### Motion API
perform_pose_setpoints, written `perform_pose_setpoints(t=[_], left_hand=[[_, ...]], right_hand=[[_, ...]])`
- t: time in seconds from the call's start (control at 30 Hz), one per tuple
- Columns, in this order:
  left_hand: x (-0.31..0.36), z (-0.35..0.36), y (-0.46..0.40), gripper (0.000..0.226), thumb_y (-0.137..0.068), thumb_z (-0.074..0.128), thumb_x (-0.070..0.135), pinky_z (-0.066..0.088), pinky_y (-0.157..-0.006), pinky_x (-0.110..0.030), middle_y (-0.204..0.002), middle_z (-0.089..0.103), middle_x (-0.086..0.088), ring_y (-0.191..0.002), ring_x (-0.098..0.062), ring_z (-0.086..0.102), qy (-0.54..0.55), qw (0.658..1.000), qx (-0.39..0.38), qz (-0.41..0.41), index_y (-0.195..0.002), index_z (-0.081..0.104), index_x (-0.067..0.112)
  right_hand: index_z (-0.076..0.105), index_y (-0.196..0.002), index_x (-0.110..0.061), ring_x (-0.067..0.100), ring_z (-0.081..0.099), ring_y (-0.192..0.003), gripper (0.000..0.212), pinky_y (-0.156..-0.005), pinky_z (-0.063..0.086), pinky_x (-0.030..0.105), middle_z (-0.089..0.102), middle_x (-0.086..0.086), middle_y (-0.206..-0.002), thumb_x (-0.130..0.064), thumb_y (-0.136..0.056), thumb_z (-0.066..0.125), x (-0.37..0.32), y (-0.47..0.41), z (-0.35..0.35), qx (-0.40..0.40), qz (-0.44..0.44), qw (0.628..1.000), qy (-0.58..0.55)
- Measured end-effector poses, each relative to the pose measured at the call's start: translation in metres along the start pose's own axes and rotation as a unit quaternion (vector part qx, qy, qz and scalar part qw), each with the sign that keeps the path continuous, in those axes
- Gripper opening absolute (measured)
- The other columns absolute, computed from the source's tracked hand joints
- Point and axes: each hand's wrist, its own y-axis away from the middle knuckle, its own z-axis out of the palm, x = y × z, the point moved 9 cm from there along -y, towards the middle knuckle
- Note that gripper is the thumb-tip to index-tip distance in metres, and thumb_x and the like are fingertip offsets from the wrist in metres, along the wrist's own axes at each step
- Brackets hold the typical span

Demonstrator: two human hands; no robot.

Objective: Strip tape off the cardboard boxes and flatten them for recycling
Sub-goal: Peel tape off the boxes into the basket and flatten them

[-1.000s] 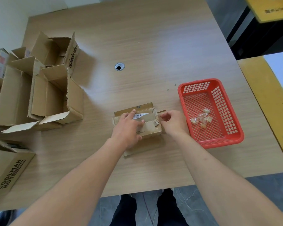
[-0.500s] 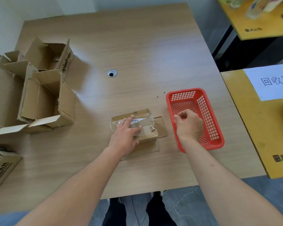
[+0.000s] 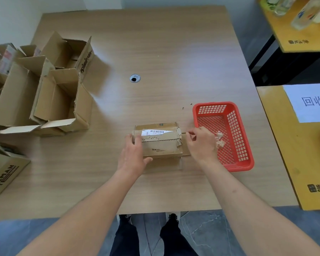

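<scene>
Two hands work a small cardboard box [image 3: 160,143] lying just left of the red basket [image 3: 245,159]. Left hand [image 3: 132,157] presses its left end, fingers straight. Right hand [image 3: 200,144], between box and basket, has curled fingers at the box's right flap; whether they pinch anything is unclear.

Wooden table [image 3: 174,52] with round cable grommet [image 3: 135,78] near centre. Right of table: yellow side table [image 3: 294,163] bearing white paper sign [image 3: 307,102] with printed characters. Beyond, second yellow surface [image 3: 292,34] holding blurred bottles [image 3: 307,13].
</scene>
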Motion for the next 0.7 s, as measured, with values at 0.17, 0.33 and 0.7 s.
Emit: perform_pose_setpoints(t=[0.17, 0.33, 0.7], left_hand=[[-0.021, 0.005, 0.001, 0.060, -0.076, 0.089, 0.029, 0.046, -0.086, -0.037, -0.118, 0.055, -0.007, -0.109, -0.030, 0.055, 0.100, 0.993, 0.010, -0.061, -0.116, 0.047, 0.012], [-0.030, 0.004, 0.003, 0.059, -0.072, 0.092, 0.021, 0.038, -0.075, -0.032, -0.105, 0.053, -0.002, -0.094, -0.024, 0.050, 0.154, 0.986, 0.029, -0.066, -0.109, 0.046, 0.013], [-0.022, 0.010, 0.010, 0.037, -0.064, 0.053, -0.013, 0.047, -0.064, -0.039, -0.101, 0.045, -0.001, -0.078, -0.025, 0.045, 0.187, 0.982, 0.003, -0.014, -0.069, 0.035, 0.019]], right_hand=[[0.073, -0.066, -0.015, 0.018, 0.065, -0.070, 0.036, -0.073, 0.048, 0.033, 0.071, -0.004, -0.067, -0.032, -0.095, 0.061, 0.006, 0.019, 0.035, -0.064, 0.134, 0.987, -0.056], [0.064, -0.061, -0.014, 0.020, 0.060, -0.067, 0.041, -0.068, 0.035, 0.032, 0.065, -0.003, -0.061, -0.036, -0.096, 0.062, 0.012, 0.034, 0.035, -0.042, 0.220, 0.968, -0.114], [0.075, -0.121, -0.025, 0.015, 0.054, -0.125, 0.031, -0.104, 0.035, 0.018, 0.055, 0.001, -0.136, -0.027, -0.091, 0.069, -0.019, 0.045, 0.057, -0.161, 0.081, 0.983, -0.047]])
